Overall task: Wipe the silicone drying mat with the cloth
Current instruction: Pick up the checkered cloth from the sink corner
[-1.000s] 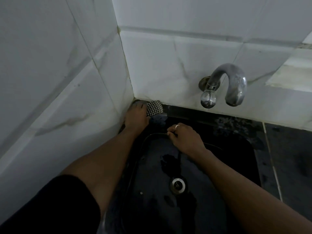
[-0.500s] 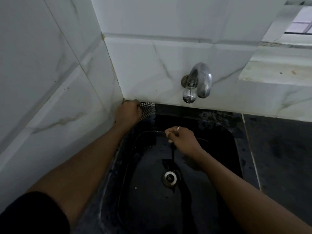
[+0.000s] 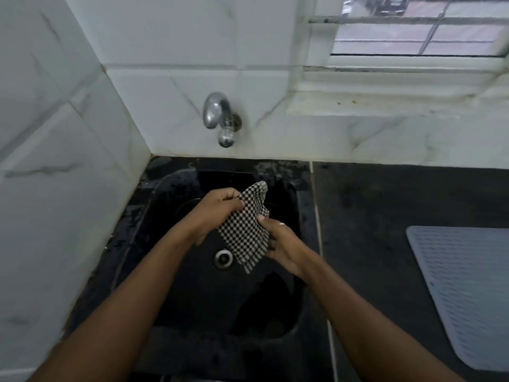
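Over a glossy black sink [image 3: 154,216], left hand [image 3: 217,210] and right hand [image 3: 283,244] both pinching a limp checked cloth [image 3: 245,230], lifted from the corner since earlier, ribbed grey silicone mat [image 3: 468,285] flat at three o'clock, untouched.

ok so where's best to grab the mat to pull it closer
Probably the mat's near-left rounded corner, coming from the sink side. It lies flat on the counter, so a thin edge must be pinched; that corner lies nearest the right hand.
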